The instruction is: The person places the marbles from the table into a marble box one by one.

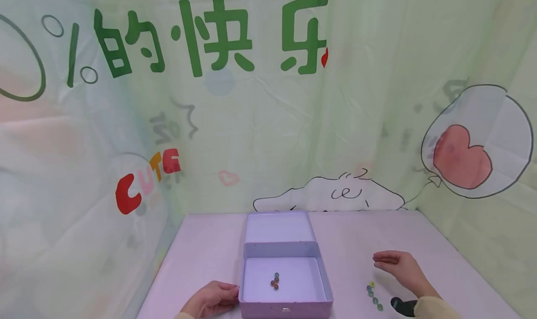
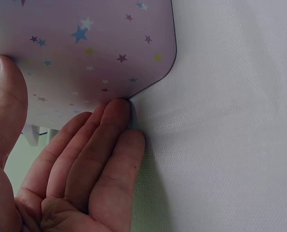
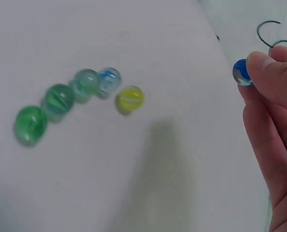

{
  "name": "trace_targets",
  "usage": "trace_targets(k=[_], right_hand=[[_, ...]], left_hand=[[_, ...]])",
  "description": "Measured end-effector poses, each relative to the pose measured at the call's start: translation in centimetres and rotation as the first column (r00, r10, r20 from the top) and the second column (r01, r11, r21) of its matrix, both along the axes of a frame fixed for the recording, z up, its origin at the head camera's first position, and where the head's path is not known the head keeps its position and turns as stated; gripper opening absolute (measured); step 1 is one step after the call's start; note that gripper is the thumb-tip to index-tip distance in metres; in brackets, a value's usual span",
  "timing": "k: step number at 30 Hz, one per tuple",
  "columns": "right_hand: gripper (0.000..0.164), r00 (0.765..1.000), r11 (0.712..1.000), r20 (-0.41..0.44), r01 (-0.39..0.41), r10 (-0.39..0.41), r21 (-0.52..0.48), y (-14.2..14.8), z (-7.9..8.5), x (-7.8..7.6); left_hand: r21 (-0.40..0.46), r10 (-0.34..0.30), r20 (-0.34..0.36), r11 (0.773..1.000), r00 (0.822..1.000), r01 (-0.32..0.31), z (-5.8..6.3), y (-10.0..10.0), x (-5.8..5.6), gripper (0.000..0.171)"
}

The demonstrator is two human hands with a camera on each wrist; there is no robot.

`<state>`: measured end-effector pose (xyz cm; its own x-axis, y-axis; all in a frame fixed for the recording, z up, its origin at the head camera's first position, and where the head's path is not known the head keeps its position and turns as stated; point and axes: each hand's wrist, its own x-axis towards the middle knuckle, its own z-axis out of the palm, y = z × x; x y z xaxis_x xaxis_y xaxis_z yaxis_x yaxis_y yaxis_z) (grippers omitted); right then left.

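Observation:
An open lilac box [image 1: 285,311] with a hinged lid stands on the table, several small marbles [image 1: 275,280] on its floor. My left hand [image 1: 212,298] holds the box's left side near the front corner. In the left wrist view, its thumb and fingertips touch the star-printed wall [image 2: 105,58]. My right hand [image 1: 400,268] is raised over the table right of the box. Between thumb and fingers it pinches a blue and clear marble [image 3: 241,72]. Below it lie a yellow marble [image 3: 130,99], a blue-white marble [image 3: 109,80] and several green ones [image 3: 59,100].
The box's raised lid [image 1: 278,226] reaches toward the back of the pale table [image 1: 352,235]. Printed curtains [image 1: 268,123] enclose the back and sides. A dark band [image 1: 402,306] is at the right wrist.

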<state>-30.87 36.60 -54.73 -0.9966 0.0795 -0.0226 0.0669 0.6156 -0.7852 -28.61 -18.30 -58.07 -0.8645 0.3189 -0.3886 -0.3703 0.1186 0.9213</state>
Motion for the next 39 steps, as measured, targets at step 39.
trace_targets(k=[39], right_hand=[[0.024,0.878,0.876,-0.042,-0.479,0.478,-0.050,-13.6,4.2,-3.4]], left_hand=[[0.013,-0.015,-0.002,1.000,1.000,0.015,-0.2,0.0,0.0,0.030]])
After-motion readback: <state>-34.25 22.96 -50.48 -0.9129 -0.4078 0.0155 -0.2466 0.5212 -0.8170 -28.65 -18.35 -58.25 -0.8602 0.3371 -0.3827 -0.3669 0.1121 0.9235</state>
